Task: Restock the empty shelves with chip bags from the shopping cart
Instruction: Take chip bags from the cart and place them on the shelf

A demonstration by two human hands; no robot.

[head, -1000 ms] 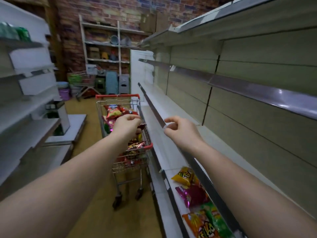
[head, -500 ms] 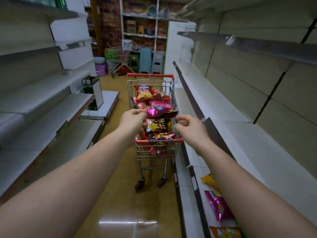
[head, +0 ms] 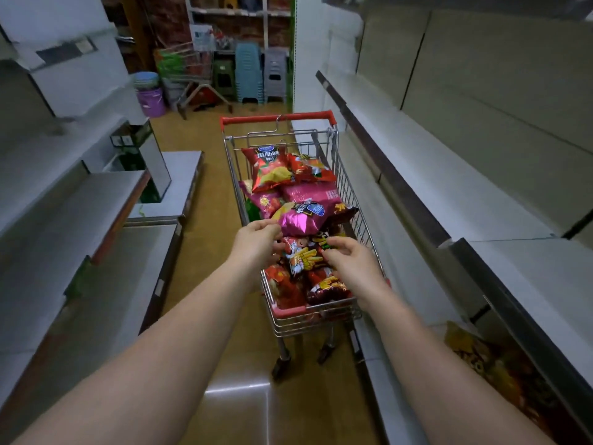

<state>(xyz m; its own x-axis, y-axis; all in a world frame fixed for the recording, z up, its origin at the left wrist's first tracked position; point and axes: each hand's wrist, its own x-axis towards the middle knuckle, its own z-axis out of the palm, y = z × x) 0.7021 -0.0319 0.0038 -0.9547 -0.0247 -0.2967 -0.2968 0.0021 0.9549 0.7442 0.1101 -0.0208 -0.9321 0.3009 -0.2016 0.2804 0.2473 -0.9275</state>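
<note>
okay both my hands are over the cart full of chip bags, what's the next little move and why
Probably close both hands on the shiny pink bag on top of the pile and lift it out. The left hand already touches its edge, the right hand hovers just below it, and nothing lies over that bag in the cart.

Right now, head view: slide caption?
Both hands, left and right, reach into the shopping cart of chip bags between shelves.

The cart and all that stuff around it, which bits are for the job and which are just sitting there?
For the job:
cart
chip bags
shelves
left hand
right hand

Just sitting there:
purple bucket
stacked stools
far cart
</note>
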